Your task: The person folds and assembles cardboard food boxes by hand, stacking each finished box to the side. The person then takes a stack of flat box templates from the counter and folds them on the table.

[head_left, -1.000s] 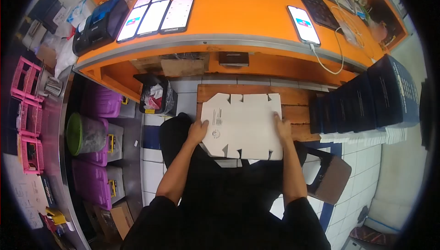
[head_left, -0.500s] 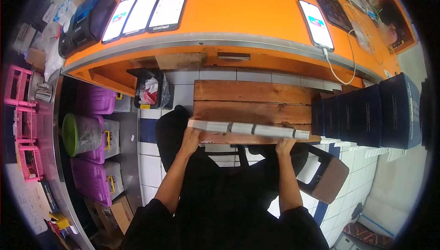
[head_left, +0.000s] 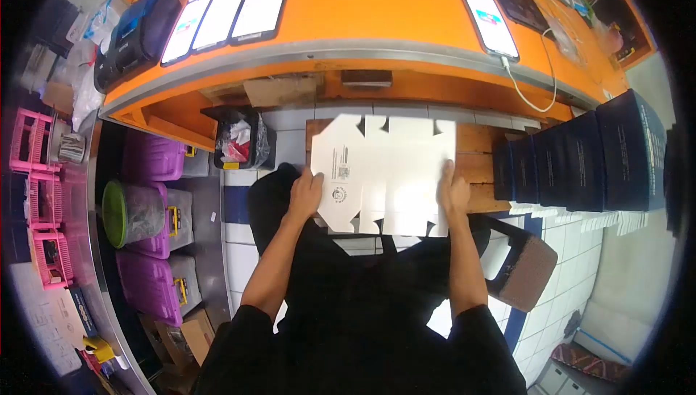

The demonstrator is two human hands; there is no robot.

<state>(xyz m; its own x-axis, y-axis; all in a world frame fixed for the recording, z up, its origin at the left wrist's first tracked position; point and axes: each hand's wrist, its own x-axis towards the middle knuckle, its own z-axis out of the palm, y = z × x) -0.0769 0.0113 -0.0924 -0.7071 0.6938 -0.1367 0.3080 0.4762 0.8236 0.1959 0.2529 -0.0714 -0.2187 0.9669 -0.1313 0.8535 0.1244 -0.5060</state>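
White flat cardboard blanks (head_left: 395, 174), with notched long edges and small dark print at the left, are held over a low wooden table (head_left: 478, 167). My left hand (head_left: 307, 193) grips their left edge. The right edge is in the grasp of my right hand (head_left: 454, 190), thumb on the upper face. Whether it is one sheet or a stack cannot be told from this face. Right of the blanks, a row of dark blue boxes (head_left: 569, 159) stands on the table, with white sheet edges showing below it.
Beyond is an orange counter (head_left: 362, 11) with several lit phones (head_left: 261, 7) and a cabled phone (head_left: 489, 24). A small bin (head_left: 245, 138) is under it. Purple-lidded containers (head_left: 148, 286) line the left; a brown-topped stool (head_left: 529, 275) is at right.
The blanks, seen edge-on near the table half a second ago, now show their printed face again. Both hands turned them up, and they sit slightly farther forward than one second ago.
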